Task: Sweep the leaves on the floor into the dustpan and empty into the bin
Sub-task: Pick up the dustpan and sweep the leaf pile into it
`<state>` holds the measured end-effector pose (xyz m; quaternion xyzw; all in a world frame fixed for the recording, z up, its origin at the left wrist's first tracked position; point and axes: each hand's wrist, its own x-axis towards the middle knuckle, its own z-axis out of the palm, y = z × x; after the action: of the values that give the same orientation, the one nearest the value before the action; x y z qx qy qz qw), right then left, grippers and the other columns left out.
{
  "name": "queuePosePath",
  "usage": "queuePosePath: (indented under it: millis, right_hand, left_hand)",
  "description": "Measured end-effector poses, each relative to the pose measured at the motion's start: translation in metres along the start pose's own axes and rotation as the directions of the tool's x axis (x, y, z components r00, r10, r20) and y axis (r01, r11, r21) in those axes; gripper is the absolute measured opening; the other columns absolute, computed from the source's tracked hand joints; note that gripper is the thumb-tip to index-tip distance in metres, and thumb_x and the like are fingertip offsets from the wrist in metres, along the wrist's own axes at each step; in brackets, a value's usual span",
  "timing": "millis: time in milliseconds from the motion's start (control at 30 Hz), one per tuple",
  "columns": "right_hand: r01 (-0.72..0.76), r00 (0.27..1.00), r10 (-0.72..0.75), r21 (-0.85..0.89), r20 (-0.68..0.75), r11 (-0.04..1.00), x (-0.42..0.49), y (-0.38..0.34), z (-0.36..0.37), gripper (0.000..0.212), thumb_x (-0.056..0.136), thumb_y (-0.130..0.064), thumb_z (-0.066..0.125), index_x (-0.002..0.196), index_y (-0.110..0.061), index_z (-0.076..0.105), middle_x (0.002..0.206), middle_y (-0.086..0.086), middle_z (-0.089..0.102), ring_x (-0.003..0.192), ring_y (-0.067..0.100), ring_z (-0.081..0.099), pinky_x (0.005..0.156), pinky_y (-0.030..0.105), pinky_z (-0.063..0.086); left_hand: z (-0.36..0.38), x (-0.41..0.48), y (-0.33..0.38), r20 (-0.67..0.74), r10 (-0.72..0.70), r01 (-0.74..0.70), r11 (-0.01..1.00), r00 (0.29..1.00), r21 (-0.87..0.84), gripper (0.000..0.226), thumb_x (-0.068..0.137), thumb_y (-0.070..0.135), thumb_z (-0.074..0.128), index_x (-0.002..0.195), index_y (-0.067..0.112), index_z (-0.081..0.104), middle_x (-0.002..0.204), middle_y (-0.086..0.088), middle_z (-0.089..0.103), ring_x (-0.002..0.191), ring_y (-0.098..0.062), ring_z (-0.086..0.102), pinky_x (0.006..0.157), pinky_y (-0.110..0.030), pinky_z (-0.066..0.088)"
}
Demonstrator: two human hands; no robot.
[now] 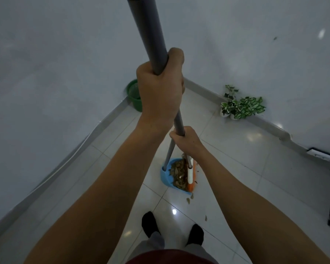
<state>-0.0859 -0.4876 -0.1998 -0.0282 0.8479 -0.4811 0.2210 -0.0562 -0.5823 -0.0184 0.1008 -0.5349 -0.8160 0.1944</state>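
My left hand [158,88] is closed in a full fist around the thick grey broom handle [147,35], fingers wrapped right round it, thumb side up. Lower down, my right hand [187,141] is clenched round a thinner grey pole [177,121]; I cannot tell whether it belongs to the broom or the dustpan. The blue dustpan [167,174] sits on the tiled floor [236,159] just ahead of my feet, heaped with brown leaves [178,175]. The orange broom head [192,178] presses against its open right side. A few stray leaves [189,199] lie on the floor between dustpan and feet. The green bin [134,95] stands in the far corner of the floor, against the wall, partly hidden behind my left hand. A potted plant [240,106] sits by the right wall.
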Motion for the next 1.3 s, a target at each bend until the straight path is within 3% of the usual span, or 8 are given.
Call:
queuePosePath:
  millis: [267, 533, 733, 867, 1000, 1100, 1200, 1300]
  right_hand:
    - [0.044, 0.999, -0.044, -0.015, -0.017, 0.999, -0.015, 0.011, -0.032, 0.036, 0.082, -0.014, 0.057, 0.052, -0.019, 0.036, 0.041, -0.010, 0.035, 0.044, 0.012, 0.032, 0.050, 0.029, 0.029]
    - [-0.050, 0.998, 0.041, -0.186, -0.055, 0.981, -0.018, 0.068, -0.085, 0.039, 0.084, -0.014, 0.056, 0.052, -0.018, 0.035, 0.045, -0.005, 0.037, 0.039, 0.007, 0.029, 0.050, 0.026, 0.027]
    - [-0.147, 0.988, 0.153, -0.260, 0.004, 0.954, -0.018, 0.117, -0.109, 0.034, 0.086, -0.015, 0.056, 0.058, -0.015, 0.037, 0.053, 0.000, 0.041, 0.049, 0.014, 0.033, 0.053, 0.029, 0.027]
    - [-0.110, 0.992, 0.119, -0.213, 0.033, 0.971, -0.011, 0.119, -0.107, 0.035, 0.085, -0.012, 0.056, 0.056, -0.016, 0.036, 0.049, -0.003, 0.040, 0.045, 0.011, 0.032, 0.052, 0.029, 0.026]
    - [-0.078, 0.995, 0.086, -0.144, 0.052, 0.987, -0.002, 0.107, -0.096, 0.039, 0.084, -0.011, 0.057, 0.053, -0.020, 0.035, 0.036, -0.010, 0.035, 0.033, 0.002, 0.033, 0.046, 0.017, 0.026]
    - [-0.069, 0.997, 0.073, -0.095, 0.039, 0.993, 0.003, 0.100, -0.088, 0.037, 0.085, -0.011, 0.056, 0.054, -0.018, 0.036, 0.041, -0.012, 0.037, 0.032, 0.000, 0.034, 0.042, 0.012, 0.027]
    - [-0.053, 0.999, 0.053, -0.069, 0.001, 0.996, 0.008, 0.093, -0.081, 0.036, 0.084, -0.013, 0.057, 0.056, -0.017, 0.035, 0.047, -0.006, 0.034, 0.040, 0.006, 0.029, 0.048, 0.023, 0.026]
    - [-0.053, 0.998, 0.052, -0.024, -0.042, 0.998, 0.013, 0.081, -0.075, 0.034, 0.083, -0.012, 0.057, 0.057, -0.017, 0.035, 0.047, -0.005, 0.034, 0.042, 0.008, 0.027, 0.047, 0.023, 0.026]
  left_hand:
    - [0.019, -0.009, 0.002, 0.051, -0.017, 0.020, 0.999, 0.999, -0.046, 0.055, 0.087, 0.000, 0.050, 0.038, 0.020, 0.037, 0.032, 0.010, 0.032, 0.029, -0.005, 0.027, 0.040, -0.019, 0.026]
    - [0.046, -0.024, -0.066, 0.084, -0.110, 0.115, 0.991, 0.990, -0.060, 0.034, 0.076, 0.010, 0.047, 0.046, 0.017, 0.033, 0.036, 0.009, 0.028, 0.032, -0.007, 0.022, 0.042, -0.022, 0.021]
    - [0.052, -0.043, -0.108, 0.203, -0.224, 0.211, 0.974, 0.953, 0.085, 0.032, 0.079, 0.010, 0.047, 0.049, 0.014, 0.037, 0.038, 0.010, 0.036, 0.040, -0.012, 0.035, 0.055, -0.028, 0.036]
    - [0.055, -0.036, -0.105, 0.257, -0.191, 0.183, 0.982, 0.947, 0.055, 0.031, 0.081, 0.007, 0.051, 0.054, 0.014, 0.037, 0.046, -0.005, 0.036, 0.043, -0.015, 0.042, 0.054, -0.025, 0.044]
    - [0.050, -0.022, -0.088, 0.254, -0.135, 0.137, 0.991, 0.958, 0.010, 0.030, 0.080, 0.014, 0.055, 0.055, 0.013, 0.038, 0.045, -0.001, 0.042, 0.043, -0.013, 0.046, 0.057, -0.024, 0.048]
    - [0.048, -0.005, -0.068, 0.231, -0.105, 0.108, 0.994, 0.967, -0.001, 0.036, 0.081, 0.014, 0.052, 0.048, 0.017, 0.038, 0.039, 0.006, 0.038, 0.037, -0.010, 0.037, 0.049, -0.024, 0.038]
    - [0.049, 0.007, -0.055, 0.203, -0.120, 0.123, 0.992, 0.972, 0.001, 0.045, 0.089, 0.005, 0.047, 0.047, 0.016, 0.033, 0.036, 0.009, 0.032, 0.032, -0.005, 0.026, 0.043, -0.023, 0.026]
    - [0.054, 0.012, -0.045, 0.167, -0.134, 0.134, 0.991, 0.977, 0.013, 0.049, 0.093, -0.001, 0.044, 0.048, 0.015, 0.033, 0.034, 0.009, 0.031, 0.030, -0.005, 0.025, 0.040, -0.021, 0.025]
